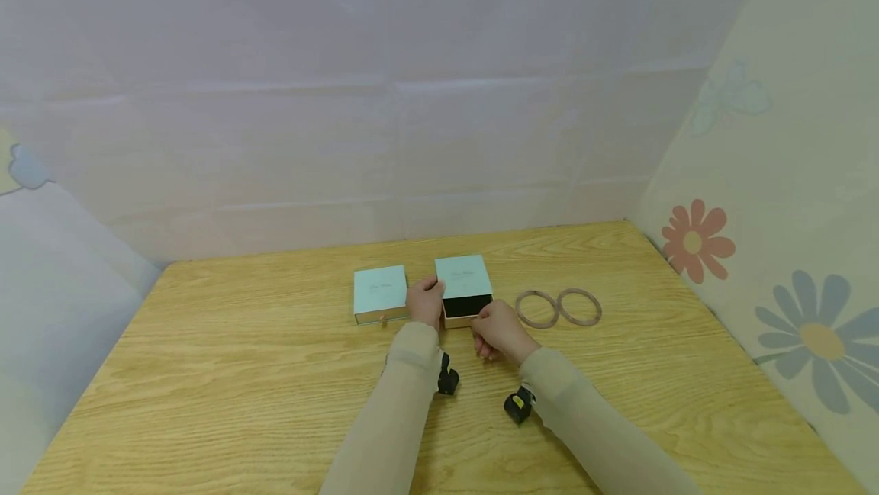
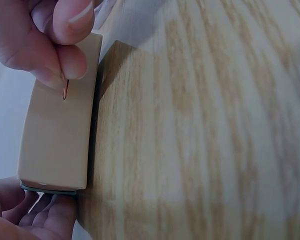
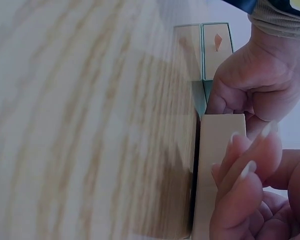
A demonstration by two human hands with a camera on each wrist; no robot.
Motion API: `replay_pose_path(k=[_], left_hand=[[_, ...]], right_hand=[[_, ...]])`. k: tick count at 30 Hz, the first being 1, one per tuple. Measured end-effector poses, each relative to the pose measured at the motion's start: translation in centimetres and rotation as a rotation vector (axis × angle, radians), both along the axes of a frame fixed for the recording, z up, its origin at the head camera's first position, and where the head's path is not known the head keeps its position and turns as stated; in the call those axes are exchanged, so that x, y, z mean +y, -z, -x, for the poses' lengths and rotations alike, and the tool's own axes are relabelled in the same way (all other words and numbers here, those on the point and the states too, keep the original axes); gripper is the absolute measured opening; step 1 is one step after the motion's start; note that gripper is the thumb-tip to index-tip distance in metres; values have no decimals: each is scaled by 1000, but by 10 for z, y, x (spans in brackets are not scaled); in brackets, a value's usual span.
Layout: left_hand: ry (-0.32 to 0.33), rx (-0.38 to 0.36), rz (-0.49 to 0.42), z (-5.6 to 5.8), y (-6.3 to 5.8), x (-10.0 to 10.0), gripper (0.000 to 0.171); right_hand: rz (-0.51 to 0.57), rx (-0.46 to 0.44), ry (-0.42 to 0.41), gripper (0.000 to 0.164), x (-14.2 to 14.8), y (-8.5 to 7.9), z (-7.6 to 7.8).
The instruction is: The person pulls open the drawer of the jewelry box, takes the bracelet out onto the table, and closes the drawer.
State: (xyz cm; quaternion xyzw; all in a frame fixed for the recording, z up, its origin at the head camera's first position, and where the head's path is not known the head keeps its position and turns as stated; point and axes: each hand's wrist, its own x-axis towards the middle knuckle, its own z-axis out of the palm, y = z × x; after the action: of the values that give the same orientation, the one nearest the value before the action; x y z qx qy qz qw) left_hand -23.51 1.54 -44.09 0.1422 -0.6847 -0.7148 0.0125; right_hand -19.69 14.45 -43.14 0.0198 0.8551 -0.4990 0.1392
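A pale blue drawer box lies on the table, its beige drawer pulled partly out toward me so that the black inside shows. With my left hand I hold the blue sleeve by its left side. The thumb and index finger of my right hand pinch a small ribbon tab at the middle of the drawer's front. In the right wrist view, the fingers of that hand hide the tab. My left hand curls at the box's far side there.
A second pale blue box, closed, with a pull tab, lies to the left of my left hand. Two brownish rings lie side by side to the right of my right hand. A wall stands behind the wooden table.
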Motion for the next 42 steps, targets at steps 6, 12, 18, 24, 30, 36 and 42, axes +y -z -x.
replay_pose_path(k=[6, 12, 18, 24, 30, 36, 42], left_hand=[[-10, -1, 13, -2, -3, 1, 34], [-4, -3, 29, -3, -5, 1, 34], [6, -3, 52, 2, 0, 1, 34], [39, 0, 148, 7, 7, 1, 35], [43, 8, 164, 2, 1, 0, 34], [41, -4, 147, -1, -1, 1, 34], [42, 5, 108, 1, -1, 0, 35]], right_hand=[[3, -2, -1, 37, 0, 0, 2], [1, -13, -3, 38, 0, 2, 4], [1, -36, -3, 33, 1, 3, 8], [8, -35, -1, 30, 2, 3, 10], [17, -30, 2, 30, 2, 5, 12], [12, -20, 7, 32, 1, 5, 14], [2, 0, -6, 32, 0, 4, 17]])
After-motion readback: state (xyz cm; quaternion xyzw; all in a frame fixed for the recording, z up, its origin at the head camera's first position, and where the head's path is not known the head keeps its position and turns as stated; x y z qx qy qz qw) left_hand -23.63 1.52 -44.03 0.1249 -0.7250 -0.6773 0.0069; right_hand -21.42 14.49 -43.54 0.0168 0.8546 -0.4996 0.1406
